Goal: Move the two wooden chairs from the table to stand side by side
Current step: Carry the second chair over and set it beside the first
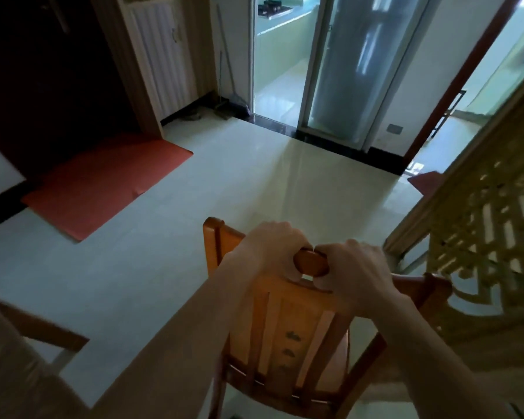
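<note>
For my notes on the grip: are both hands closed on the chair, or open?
Closed. The left hand and right hand wrap the top rail of the chair, knuckles nearly touching.

Two bare forearms, sleeveless to the frame edge; left hand (273, 249) and right hand (357, 267) ungloved. No rings or watch visible at six o'clock.

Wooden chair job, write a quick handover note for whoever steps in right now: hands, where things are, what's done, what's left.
Left hand: closed on the top rail of the wooden chair, left of centre.
Right hand: closed on the same rail, right beside it.
Chair: directly in front, its back facing the person, open tiled floor ahead, carved wooden screen at right.
Second chair and table: cannot be identified in this view.
Done: this chair is gripped.
Left: place it, fetch the other, stand them side by side.
</note>
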`<state>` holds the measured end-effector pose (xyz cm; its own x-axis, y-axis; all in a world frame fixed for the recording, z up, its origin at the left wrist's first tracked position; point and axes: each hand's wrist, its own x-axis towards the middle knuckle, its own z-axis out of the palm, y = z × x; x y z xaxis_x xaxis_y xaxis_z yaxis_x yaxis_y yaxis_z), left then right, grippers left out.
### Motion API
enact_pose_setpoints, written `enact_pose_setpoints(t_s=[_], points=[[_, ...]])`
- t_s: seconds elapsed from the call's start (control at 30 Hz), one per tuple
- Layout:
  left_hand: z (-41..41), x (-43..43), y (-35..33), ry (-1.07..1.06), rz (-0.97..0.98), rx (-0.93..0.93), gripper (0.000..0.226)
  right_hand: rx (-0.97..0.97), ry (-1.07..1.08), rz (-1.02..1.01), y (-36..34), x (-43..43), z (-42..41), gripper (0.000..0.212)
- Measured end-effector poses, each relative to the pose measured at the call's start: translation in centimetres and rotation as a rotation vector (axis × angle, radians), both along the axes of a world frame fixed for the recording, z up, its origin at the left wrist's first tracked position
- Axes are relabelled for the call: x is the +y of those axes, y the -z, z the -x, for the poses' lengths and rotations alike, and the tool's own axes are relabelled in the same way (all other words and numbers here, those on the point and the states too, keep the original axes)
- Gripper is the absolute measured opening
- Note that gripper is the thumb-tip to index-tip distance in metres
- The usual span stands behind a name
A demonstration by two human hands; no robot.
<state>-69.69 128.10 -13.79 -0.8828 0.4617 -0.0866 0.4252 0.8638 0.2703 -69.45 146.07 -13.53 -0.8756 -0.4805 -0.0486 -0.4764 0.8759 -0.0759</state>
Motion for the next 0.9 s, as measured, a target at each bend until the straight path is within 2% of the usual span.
enact_pose_setpoints(t_s=[0.17,0.33,0.43,0.57,0.73,0.9], points=[[5.1,-4.6,-0.8,-0.093,-0.033,0.003,0.017,-0.028,-0.114,-0.027,-1.1,-4.6,7.0,0.023],[10.9,-7.1,-2.1,-0.231,0.032,0.071,0.027,0.026,-0.229,0.024,-2.1,-7.3,14.7,0.012],[14.3,-9.0,-3.2,-0.347,0.055,0.103,0.030,0.027,-0.350,0.067,-2.8,-9.3,19.6,0.013],[17.9,-12.7,-5.4,-0.486,0.065,0.105,0.034,0.157,-0.467,0.082,-4.6,-14.3,25.7,0.017],[22.1,-20.4,-6.6,-0.652,0.069,0.131,0.040,0.222,-0.632,0.094,-6.2,-23.5,32.6,0.022],[26.7,-30.6,-5.4,-0.781,0.052,0.158,0.030,0.223,-0.793,0.096,-5.7,-35.1,39.6,0.027]])
